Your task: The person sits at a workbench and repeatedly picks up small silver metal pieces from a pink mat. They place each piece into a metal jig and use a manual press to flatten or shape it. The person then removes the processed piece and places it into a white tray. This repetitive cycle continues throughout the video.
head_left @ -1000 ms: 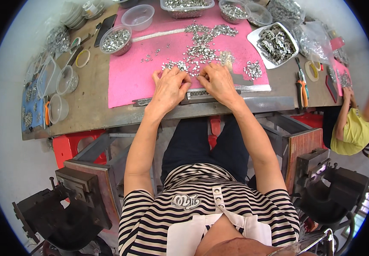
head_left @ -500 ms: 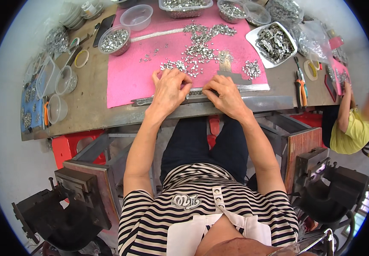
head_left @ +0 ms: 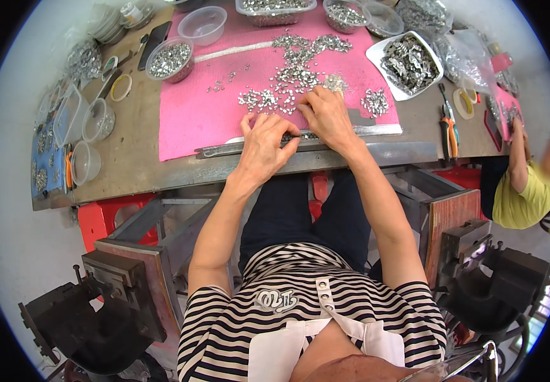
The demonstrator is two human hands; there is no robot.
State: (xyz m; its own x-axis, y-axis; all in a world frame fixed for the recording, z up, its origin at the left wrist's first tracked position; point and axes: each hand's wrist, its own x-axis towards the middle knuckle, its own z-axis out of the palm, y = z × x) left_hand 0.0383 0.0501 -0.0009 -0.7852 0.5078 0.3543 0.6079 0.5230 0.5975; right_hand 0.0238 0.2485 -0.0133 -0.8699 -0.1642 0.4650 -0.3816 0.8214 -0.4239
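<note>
My left hand (head_left: pixel 263 145) is at a long narrow metal strip (head_left: pixel 214 151) that lies along the near edge of the pink mat (head_left: pixel 189 121). Its thumb and fingers are closed over the strip; what lies between them is hidden. Farther forward, my right hand (head_left: pixel 328 118) has its curled thumb and fingers over the mat beside a scatter of small silvery metal pieces (head_left: pixel 294 76). Anything in that pinch is too small to make out. Another cluster of such pieces (head_left: pixel 375 103) lies to the right of my right hand.
Plastic tubs of metal pieces (head_left: pixel 170 60) stand around the mat, with a white dish (head_left: pixel 437 73) of larger metal parts at right. Pliers (head_left: pixel 445 130) and tape rolls (head_left: pixel 463 105) lie beyond it. A person in a yellow top (head_left: pixel 526 197) works at far right.
My right hand has moved forward off the metal strip to the loose pieces. My left hand has shifted slightly right along the strip.
</note>
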